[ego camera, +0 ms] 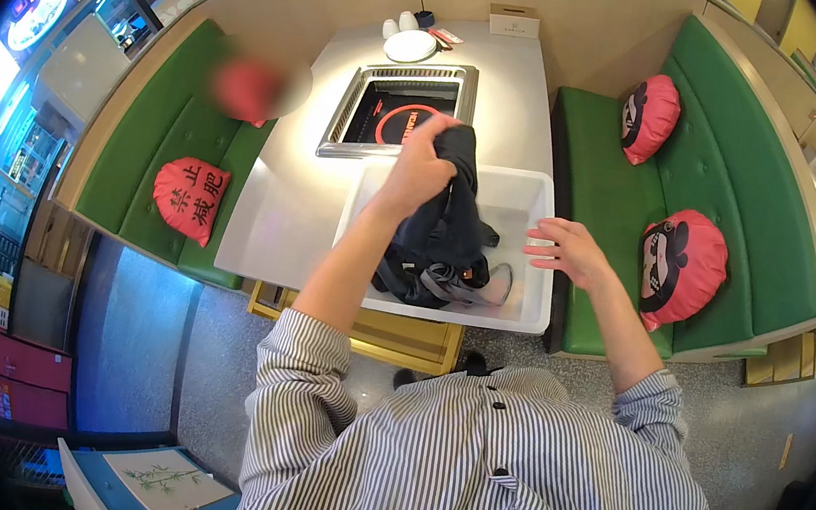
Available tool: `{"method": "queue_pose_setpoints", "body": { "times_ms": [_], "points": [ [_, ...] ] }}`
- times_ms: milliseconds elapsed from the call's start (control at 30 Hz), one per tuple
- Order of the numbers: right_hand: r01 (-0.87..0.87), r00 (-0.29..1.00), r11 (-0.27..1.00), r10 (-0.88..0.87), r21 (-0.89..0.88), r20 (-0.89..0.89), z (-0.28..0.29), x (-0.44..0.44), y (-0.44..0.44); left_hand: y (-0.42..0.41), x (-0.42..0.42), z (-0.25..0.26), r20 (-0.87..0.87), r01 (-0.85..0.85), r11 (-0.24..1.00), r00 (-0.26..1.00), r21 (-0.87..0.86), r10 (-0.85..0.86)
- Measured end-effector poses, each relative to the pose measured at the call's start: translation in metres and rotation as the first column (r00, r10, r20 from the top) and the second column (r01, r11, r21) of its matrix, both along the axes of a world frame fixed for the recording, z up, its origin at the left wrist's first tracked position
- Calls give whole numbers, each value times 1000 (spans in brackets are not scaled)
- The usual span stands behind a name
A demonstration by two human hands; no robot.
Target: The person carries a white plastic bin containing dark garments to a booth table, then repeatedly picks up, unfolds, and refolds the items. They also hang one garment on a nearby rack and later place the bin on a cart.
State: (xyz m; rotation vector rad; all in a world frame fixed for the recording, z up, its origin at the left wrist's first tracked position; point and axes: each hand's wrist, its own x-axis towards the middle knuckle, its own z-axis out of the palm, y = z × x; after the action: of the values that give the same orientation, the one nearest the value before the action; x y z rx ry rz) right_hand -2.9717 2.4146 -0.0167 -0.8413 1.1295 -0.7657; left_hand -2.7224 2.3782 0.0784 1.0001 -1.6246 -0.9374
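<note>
My left hand (421,170) grips a bunch of black cloth (450,214), raised over a white plastic tub (545,271). The lower part of the cloth hangs into the tub. More dark fabric (416,286) and a grey strap-like piece (457,287) lie in a heap at the tub's near left. My right hand (570,252) hovers by the tub's right rim, fingers apart, holding nothing. Beneath the tub is the near end of a grey table (269,216). What lies under the heap is hidden.
A metal-framed grill (397,114) is set into the table. Beyond it are stacked white plates (410,45), white cups (408,21) and a tissue box (514,21). Green benches (596,193) with red cushions (686,268) flank the table. A yellow metal frame (399,330) stands below.
</note>
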Motion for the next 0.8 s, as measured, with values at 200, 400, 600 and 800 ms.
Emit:
{"method": "queue_pose_setpoints", "body": {
  "times_ms": [200, 400, 600, 800],
  "points": [
    [-96, 981, 927, 150, -363, 122, 29, 76, -12, 9, 24, -1, -190, 106, 980, 979, 170, -73],
    [290, 809, 267, -581, -919, 87, 38, 113, -2, 20, 31, 22, -288, -104, 977, 945, 184, 154],
    [7, 999, 950, 3, -314, 34, 26, 80, 22, 24, 17, 15, -615, 90, 961, 783, 260, 94],
    [-70, 932, 413, -298, -908, -207, 44, 117, -4, 21, -3, 10, 8, -9, 999, 1000, -42, 9]
  ]
}}
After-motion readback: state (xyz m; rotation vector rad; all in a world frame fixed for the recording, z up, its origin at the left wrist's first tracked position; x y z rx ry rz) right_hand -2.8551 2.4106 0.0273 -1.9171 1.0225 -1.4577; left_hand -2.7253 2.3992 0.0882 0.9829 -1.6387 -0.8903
